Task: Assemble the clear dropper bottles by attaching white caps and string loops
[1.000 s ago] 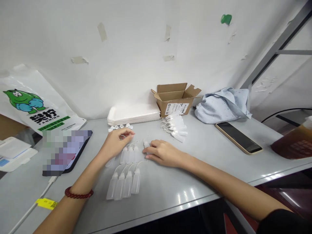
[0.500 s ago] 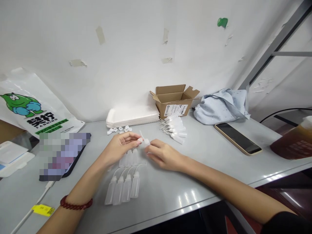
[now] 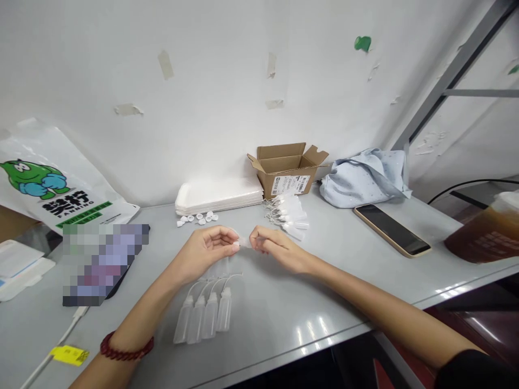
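Observation:
Between my two hands, above the table, is a small translucent plastic bottle (image 3: 245,242), mostly covered by fingers. My left hand (image 3: 211,248) pinches its left end, where a bit of white shows at the fingertips. The right end is inside the curled fingers of my right hand (image 3: 278,246). Below my left hand, several similar bottles (image 3: 210,313) lie in a row with thin tubes at their tops. Part of another row is hidden behind my left hand. Small white caps (image 3: 200,219) lie loose just beyond it.
More bottles with white tops (image 3: 292,213) lie in a pile before an open cardboard box (image 3: 279,167). Stacked white trays (image 3: 221,197) stand against the wall. A phone (image 3: 391,229), a blue cloth (image 3: 365,178) and a drink cup (image 3: 482,232) are at right; a printed bag (image 3: 81,178) is at left.
My right hand has curled tighter around the bottle and turned. The thin tube that stuck up between my hands no longer shows. The camera view has shifted slightly.

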{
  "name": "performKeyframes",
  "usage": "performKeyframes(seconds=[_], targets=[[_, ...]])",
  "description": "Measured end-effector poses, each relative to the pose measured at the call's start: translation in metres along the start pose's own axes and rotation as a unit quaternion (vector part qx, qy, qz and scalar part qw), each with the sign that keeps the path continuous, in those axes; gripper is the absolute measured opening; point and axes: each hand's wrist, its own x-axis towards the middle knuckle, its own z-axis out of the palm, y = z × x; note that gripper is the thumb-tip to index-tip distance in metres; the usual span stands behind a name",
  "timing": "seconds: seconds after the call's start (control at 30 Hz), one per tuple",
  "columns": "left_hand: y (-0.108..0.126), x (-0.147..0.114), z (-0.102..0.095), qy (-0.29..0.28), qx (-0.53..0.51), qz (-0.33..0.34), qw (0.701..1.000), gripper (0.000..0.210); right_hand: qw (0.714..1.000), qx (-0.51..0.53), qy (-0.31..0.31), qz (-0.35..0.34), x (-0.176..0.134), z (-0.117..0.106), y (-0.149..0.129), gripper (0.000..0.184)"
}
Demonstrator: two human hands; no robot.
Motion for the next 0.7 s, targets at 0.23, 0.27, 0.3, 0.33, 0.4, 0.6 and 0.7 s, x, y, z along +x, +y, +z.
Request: performKeyframes(seconds=[0.23,0.27,0.3,0.33,0.4,0.6,0.7], targets=[[0.001,0.0,0.005,0.001,-0.028,-0.026,0.999,0.025,0.988,0.134,-0.011,0.074,0.002,-0.004,-0.011,0.009],[0.003,-0.001,0.006,0.003,-0.028,-0.025,0.999,0.025,0.986,0.148,-0.01,0.077,0.002,-0.004,-0.011,0.009],[0.004,-0.002,0.007,0.007,-0.027,-0.023,0.999,0.025,0.983,0.167,-0.01,0.082,0.003,-0.003,-0.01,0.008],[0.005,-0.003,0.009,0.012,-0.025,-0.019,0.999,0.024,0.977,0.192,-0.011,0.088,0.003,-0.002,-0.008,0.007],[0.008,-0.005,0.012,0.029,-0.016,-0.004,0.999,0.024,0.961,0.255,-0.018,0.105,0.002,0.0,-0.004,0.006],[0.012,-0.009,0.021,0.087,0.003,0.03,0.996,0.021,0.909,0.388,-0.016,0.151,0.002,0.003,0.006,0.002],[0.012,-0.007,0.022,0.094,-0.013,0.018,0.995,0.022,0.906,0.397,-0.005,0.147,0.002,0.002,0.005,0.003]])
